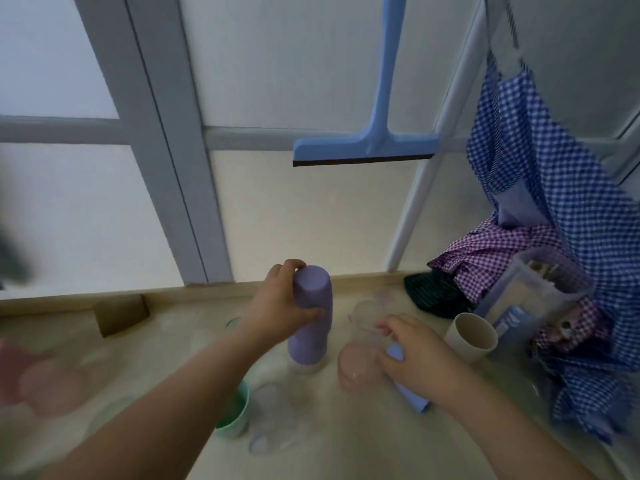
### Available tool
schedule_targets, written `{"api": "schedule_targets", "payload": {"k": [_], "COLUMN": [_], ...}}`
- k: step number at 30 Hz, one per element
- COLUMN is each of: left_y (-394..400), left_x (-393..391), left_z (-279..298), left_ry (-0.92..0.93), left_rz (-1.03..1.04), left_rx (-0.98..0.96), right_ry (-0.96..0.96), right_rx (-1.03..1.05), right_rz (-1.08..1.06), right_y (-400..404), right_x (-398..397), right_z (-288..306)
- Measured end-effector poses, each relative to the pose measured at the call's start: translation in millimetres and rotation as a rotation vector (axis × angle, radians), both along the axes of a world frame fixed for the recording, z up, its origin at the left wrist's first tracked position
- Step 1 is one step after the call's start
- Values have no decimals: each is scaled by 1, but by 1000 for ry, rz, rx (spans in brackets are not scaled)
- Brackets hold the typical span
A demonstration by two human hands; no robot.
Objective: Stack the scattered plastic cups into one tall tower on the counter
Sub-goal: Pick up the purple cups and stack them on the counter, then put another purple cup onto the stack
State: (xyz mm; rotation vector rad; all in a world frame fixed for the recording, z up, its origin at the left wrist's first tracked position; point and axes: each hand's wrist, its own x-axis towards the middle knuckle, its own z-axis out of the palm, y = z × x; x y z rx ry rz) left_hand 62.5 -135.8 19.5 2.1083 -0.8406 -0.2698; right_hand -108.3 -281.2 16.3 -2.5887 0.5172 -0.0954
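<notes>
Left hand point(284, 303) grips purple tower point(310, 317) — upright.

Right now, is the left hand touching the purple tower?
Touching. The head view shows the left hand wrapped around the purple tower, thumb across its front and fingertips on its top edge.

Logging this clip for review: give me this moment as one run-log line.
stage: stacking | left hand: grips purple cup tower | right hand: on pink cup, grip unclear | loose: green cup, beige cup
</notes>
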Motion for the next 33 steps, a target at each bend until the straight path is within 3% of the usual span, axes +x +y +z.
{"api": "schedule_targets", "payload": {"k": [7,12,14,19,25,30,33], "left_y": [-4,-18,-34,-67,-66,-56,-53], "left_x": [-8,-30,-47,-80,-91,-89,-88], "left_z": [-32,-6,0,-28,-59,-61,-46], "left_ry": [21,-429,-512,-422,-255,-229,-187], "left_rz": [67,-31,-129,-360,-310,-273,-220], "left_rx": [184,71,41,32,104,105,58], "right_ry": [43,166,251,412,367,246,26], "right_rx": [66,1,-48,14,299,293,304], "right_rz": [60,-5,-62,-156,-320,-341,-330], "right_y": [-26,-51,-62,-77,-68,-70,-71], "right_x": [-2,-11,-21,-46,-58,-67,-67], "right_z": [-26,-50,-60,-88,-121,-112,-79]}}
